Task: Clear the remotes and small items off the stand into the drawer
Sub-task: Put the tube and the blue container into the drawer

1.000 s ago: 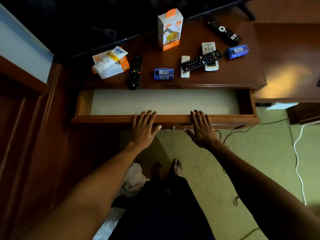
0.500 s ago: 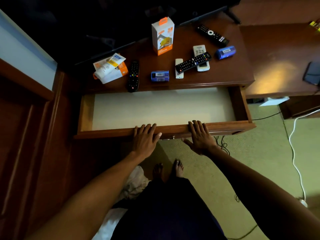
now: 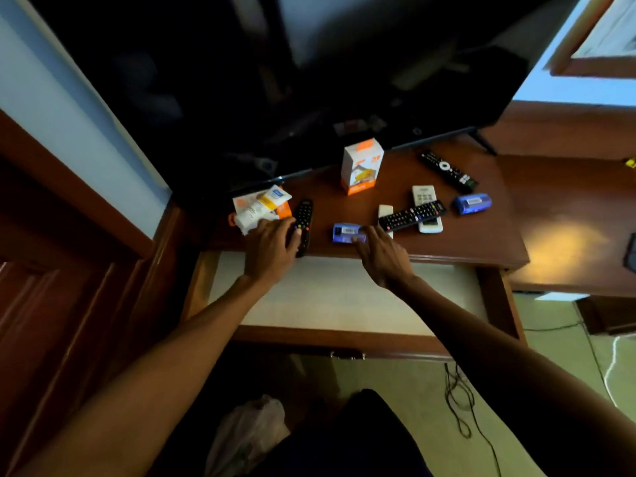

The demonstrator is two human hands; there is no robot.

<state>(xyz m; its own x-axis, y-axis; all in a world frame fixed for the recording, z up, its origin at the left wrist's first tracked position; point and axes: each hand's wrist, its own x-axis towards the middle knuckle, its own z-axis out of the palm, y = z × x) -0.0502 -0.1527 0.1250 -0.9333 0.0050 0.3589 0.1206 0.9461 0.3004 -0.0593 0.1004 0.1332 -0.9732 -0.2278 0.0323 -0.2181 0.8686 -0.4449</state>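
Note:
The drawer (image 3: 344, 335) under the wooden stand (image 3: 481, 242) is pulled out, its pale liner bare. My left hand (image 3: 272, 246) rests with spread fingers against the near end of a black remote (image 3: 304, 215), beside a white tube on an orange box (image 3: 261, 206). My right hand (image 3: 382, 256) touches the right end of a small blue box (image 3: 344, 233), which lies on the stand. Further back lie a small white remote (image 3: 384, 211), a black remote (image 3: 411, 215) across a white remote (image 3: 425, 195), another blue box (image 3: 472, 203), a third black remote (image 3: 447, 170) and an upright orange-white carton (image 3: 361, 166).
A dark TV (image 3: 344, 63) fills the back of the stand. A lower desk (image 3: 568, 218) adjoins on the right with a dark object (image 3: 631, 253) at its edge. Cables (image 3: 457, 401) and a plastic bag (image 3: 247, 432) lie on the floor.
Both hands left the drawer front and reached up onto the stand, the left to the black remote, the right to the blue box. The drawer is pulled further out than a second ago.

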